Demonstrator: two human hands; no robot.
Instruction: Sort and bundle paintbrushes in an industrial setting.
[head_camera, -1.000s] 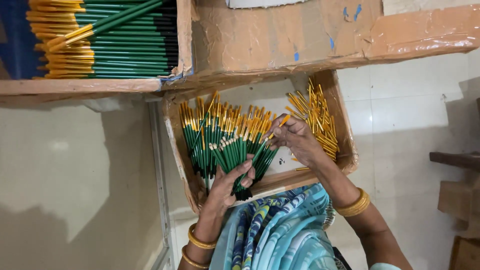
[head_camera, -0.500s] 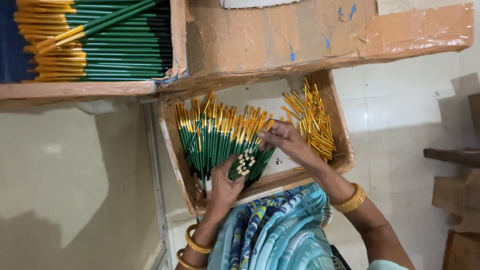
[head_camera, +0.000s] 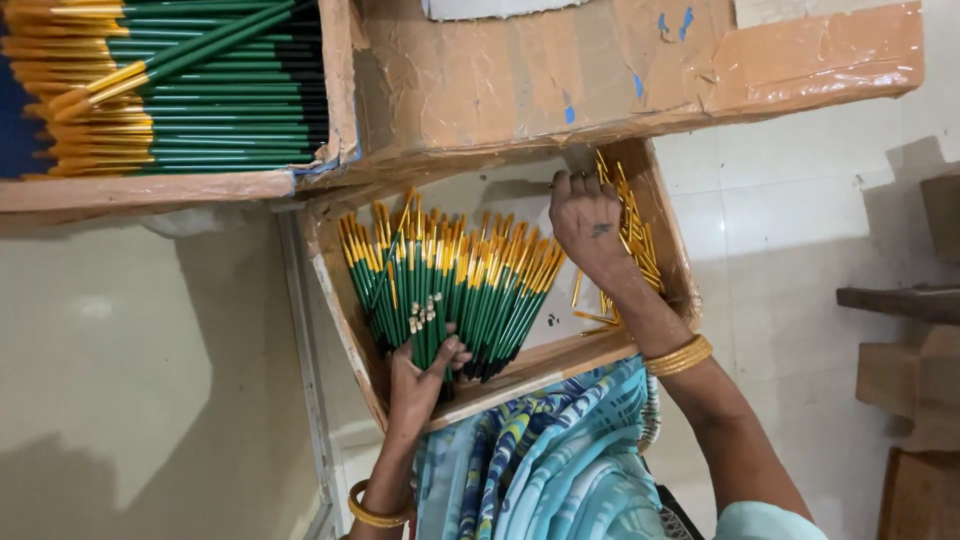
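Two bare hands work inside an open cardboard box (head_camera: 345, 300) at the middle of the frame. The left hand (head_camera: 420, 375), low and left of centre, has its fingers curled around the lower ends of a fan of green pens (head_camera: 450, 290) with yellow caps; the fan spreads up and out from that grip across the left half of the box. The right hand (head_camera: 590, 225), upper right in the box, lies palm down with fingers bent over a loose heap of yellow caps (head_camera: 635, 235) against the right wall; whether it pinches any of them cannot be told. Gold bangles (head_camera: 678, 355) sit on the right wrist, and more show at the left wrist near the bottom edge. A blue patterned cloth (head_camera: 540, 460) covers the lap below the box. In the upper left of the frame a second box (head_camera: 330, 90) holds green pens laid in flat rows, and a taped cardboard flap (head_camera: 620, 60) stretches across the top
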